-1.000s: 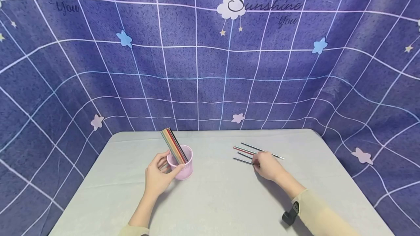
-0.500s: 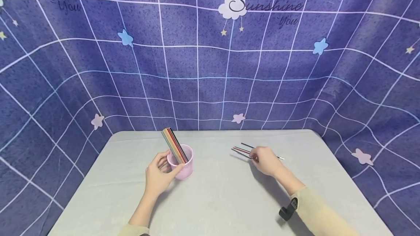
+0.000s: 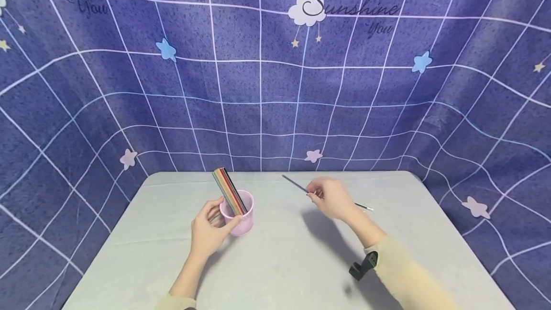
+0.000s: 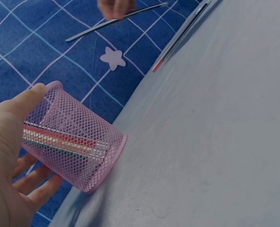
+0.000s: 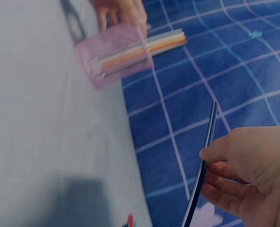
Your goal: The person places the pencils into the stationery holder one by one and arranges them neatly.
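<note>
My left hand (image 3: 209, 231) holds the pink mesh pen holder (image 3: 242, 224), its thumb at the rim and fingers round the far side. A bundle of coloured pencils (image 3: 230, 190) leans to the left inside the holder; their lower ends show through the mesh in the left wrist view. My right hand (image 3: 333, 198) pinches a dark pencil (image 3: 294, 183) between thumb and fingers, raised above the table to the right of the holder. Beneath and behind that hand lie other pencils (image 4: 180, 39), one with a red end, mostly hidden in the head view.
The table (image 3: 275, 271) has a pale grey cover. A blue-purple grid-patterned curtain (image 3: 275, 80) with stars stands behind it and at both sides. A small black device (image 3: 363, 266) sits on the right sleeve.
My right hand has picked up the dark pencil from the group on the table and moved it up and to the left. My left hand and the pen holder have stayed put.
</note>
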Available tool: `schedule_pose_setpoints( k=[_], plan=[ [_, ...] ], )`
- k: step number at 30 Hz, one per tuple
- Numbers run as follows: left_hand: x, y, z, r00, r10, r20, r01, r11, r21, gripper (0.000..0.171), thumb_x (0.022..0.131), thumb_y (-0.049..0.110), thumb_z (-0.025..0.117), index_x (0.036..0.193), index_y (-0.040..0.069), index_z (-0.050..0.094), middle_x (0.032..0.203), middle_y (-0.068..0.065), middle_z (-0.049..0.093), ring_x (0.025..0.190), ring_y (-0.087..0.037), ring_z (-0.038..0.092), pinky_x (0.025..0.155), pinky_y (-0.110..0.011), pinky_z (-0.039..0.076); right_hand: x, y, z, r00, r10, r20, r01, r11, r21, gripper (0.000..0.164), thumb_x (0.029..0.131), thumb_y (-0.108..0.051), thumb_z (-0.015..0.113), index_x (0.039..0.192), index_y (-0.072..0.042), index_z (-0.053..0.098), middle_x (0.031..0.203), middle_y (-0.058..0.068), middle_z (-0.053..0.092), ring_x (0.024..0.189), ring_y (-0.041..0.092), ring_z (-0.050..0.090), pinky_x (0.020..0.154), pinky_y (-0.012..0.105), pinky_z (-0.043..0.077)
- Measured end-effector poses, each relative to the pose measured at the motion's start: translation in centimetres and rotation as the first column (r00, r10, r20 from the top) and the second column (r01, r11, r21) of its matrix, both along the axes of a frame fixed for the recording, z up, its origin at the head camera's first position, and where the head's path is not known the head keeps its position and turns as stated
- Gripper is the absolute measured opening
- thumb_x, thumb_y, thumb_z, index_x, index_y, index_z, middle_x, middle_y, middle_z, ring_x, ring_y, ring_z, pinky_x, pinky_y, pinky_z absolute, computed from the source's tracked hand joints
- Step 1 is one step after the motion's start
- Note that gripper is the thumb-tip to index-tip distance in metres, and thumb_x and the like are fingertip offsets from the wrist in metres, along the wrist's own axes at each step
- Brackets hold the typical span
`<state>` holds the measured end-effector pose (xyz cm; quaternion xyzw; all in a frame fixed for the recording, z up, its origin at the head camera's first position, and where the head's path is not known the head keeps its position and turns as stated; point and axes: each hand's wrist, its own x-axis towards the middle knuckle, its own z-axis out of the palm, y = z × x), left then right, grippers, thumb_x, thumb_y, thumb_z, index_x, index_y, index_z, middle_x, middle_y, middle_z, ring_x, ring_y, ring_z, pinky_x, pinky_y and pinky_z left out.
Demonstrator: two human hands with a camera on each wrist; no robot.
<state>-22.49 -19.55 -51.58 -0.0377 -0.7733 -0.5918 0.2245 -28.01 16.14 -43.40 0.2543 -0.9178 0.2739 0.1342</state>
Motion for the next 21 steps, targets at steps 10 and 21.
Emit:
schedule_pose_setpoints(
  k=[10, 21],
  plan=[
    [0.1, -0.1, 0.1, 1.000, -0.008, 0.009, 0.008, 1.000, 0.008, 0.064, 0.073, 0.011, 0.099, 0.129, 0.003, 0.069, 0.133, -0.019, 0.074, 0.118, -0.037, 0.076, 0.093, -0.035, 0.068, -0.1, -3.9, 2.7, 0.992, 0.118, -0.032, -0.122, 0.982, -0.142, 0.007, 0.094, -0.007, 0.076, 0.101, -0.008, 0.077, 0.093, 0.005, 0.077, 0.078, 0.013, 0.072, 0.071, 0.027, 0.069],
    [0.0, 0.0, 0.1, 1.000, -0.002, 0.011, 0.002, 1.000, 0.005, 0.065, 0.073, 0.009, 0.099, 0.130, 0.003, 0.069, 0.134, -0.019, 0.074, 0.118, -0.037, 0.076, 0.093, -0.036, 0.068, -0.6, -7.6, 4.8, 0.978, 0.195, -0.072, -0.208, 0.929, -0.306, 0.007, 0.097, -0.007, 0.073, 0.104, -0.008, 0.073, 0.094, 0.004, 0.078, 0.085, 0.015, 0.074, 0.076, 0.025, 0.068]
  ],
)
